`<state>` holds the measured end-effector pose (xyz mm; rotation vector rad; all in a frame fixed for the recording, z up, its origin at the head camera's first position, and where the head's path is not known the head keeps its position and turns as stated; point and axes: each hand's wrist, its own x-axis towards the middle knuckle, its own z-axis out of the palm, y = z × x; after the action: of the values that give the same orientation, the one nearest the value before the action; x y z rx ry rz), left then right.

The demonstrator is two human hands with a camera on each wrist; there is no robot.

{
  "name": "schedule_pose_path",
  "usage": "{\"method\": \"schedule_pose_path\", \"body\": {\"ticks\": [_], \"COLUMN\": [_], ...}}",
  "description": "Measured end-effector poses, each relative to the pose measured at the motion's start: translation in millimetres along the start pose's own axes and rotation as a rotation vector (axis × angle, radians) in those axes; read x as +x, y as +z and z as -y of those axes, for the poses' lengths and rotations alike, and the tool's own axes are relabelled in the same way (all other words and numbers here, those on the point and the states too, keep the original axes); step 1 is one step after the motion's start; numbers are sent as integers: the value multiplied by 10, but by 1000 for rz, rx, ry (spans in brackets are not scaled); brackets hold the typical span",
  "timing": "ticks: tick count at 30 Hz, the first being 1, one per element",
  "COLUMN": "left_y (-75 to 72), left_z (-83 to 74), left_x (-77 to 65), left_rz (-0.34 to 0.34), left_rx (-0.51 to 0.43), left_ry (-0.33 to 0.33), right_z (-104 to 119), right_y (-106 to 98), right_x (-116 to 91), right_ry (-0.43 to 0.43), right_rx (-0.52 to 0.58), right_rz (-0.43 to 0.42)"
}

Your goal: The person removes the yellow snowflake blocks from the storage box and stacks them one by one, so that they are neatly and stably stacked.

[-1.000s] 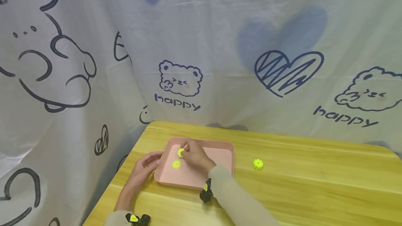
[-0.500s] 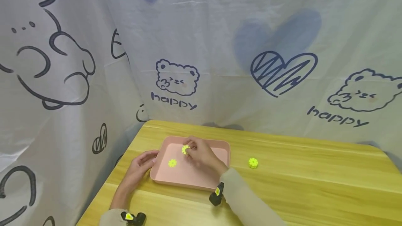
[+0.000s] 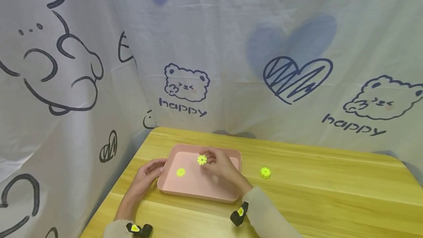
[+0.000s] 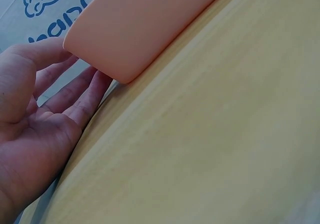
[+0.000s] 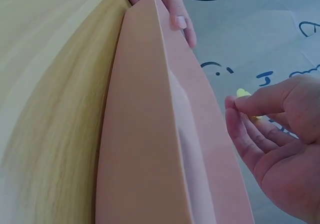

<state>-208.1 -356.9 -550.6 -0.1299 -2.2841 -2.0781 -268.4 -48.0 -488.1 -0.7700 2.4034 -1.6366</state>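
Observation:
My right hand (image 3: 222, 164) pinches a bright yellow-green snowflake building disc (image 3: 202, 159) between thumb and fingertips, above the pink tray (image 3: 198, 196). In the right wrist view, the disc (image 5: 243, 92) shows only in part behind the fingertips. A second snowflake disc (image 3: 180, 172) lies flat on the left part of the tray floor. At the tray's left side my left hand (image 3: 145, 179) rests with relaxed fingers. The left wrist view has those fingers (image 4: 82, 96) against the outer wall and bottom edge of the tray (image 4: 130, 29).
A small stack of yellow-green snowflake discs (image 3: 265, 173) sits on the wooden table (image 3: 324, 194), right of the tray. Behind and to the left hangs a pale curtain (image 3: 231, 120) with printed drawings. Each wrist wears a small black camera (image 3: 239, 214).
My right hand has moved right across the tray with its disc, which now faces the head camera more squarely. My left hand keeps its place beside the tray.

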Motion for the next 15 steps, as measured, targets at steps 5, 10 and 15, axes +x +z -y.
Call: {"method": "schedule_pose_path", "body": {"ticks": [5, 10, 15], "left_y": [-6, 5, 19], "left_z": [2, -7, -24], "left_x": [1, -2, -3], "left_rz": [5, -2, -9], "left_rx": [-2, 11, 21], "left_ry": [3, 0, -8], "right_z": [21, 36, 19], "right_y": [-50, -108, -179], "right_x": [-82, -182, -284], "right_ry": [-34, -49, -68], "right_rx": [-11, 2, 28], "right_rz": [-25, -48, -64]}}
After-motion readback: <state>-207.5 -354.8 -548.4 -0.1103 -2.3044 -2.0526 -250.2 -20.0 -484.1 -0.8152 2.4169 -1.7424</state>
